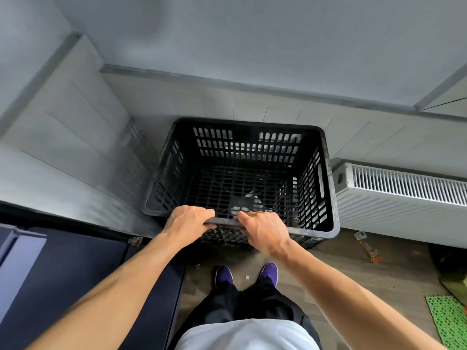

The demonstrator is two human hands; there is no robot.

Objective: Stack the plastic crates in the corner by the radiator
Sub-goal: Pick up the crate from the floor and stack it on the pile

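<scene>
Head view. Left grip [188, 221] and right grip [265, 229] both sat on the near rim of the black plastic crate [247, 147], close together, with a short bare stretch of rim between them. Left grip: fingers curled over the rim into the crate, thumb under the edge, clamped on it. Right grip: curled round the same rim, thumb lying along its top, also clamped on it. The crate stretched away from both grips, open top up, lattice floor visible. It stood close against the tiled wall [252, 107] on its far side. More black lattice showed right below the grips, under the rim. Could not tell if that was a second crate or this one's outer wall. A white radiator [399, 198] ran off to the right of the right grip, its end just beside the crate's right wall. A dark blue cabinet [63, 274] lay left of and below the left grip. An orange tool [369, 248] lay on the wood floor [353, 279] right of the right grip, by the radiator's lower edge. A green mesh mat [447, 322] lay far right of it. Purple shoes [223, 274] stood below both grips, toes toward the crate.
</scene>
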